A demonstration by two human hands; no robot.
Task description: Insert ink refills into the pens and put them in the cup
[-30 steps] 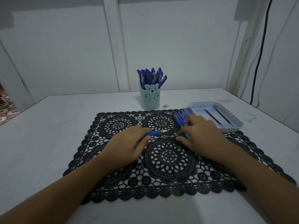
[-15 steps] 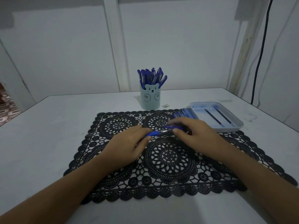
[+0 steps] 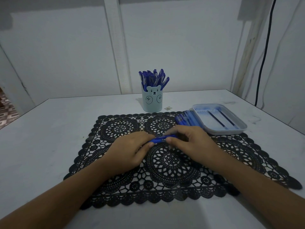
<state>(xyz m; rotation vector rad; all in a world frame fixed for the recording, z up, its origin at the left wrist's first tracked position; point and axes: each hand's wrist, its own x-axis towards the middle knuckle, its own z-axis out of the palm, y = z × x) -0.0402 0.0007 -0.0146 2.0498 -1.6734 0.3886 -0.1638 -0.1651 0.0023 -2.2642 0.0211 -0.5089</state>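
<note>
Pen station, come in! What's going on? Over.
Left hand and right hand gripping one blue pen over the mat. Cup behind, pens inside. Nothing blocking it.

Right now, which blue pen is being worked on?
The pen pinched between the left hand and right hand over the black mat. The others stand in the cup or lie piled beside the tray.

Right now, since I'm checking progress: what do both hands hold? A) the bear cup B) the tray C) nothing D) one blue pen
D: the left hand and right hand each pinch an end of one blue pen over the black mat.
</note>
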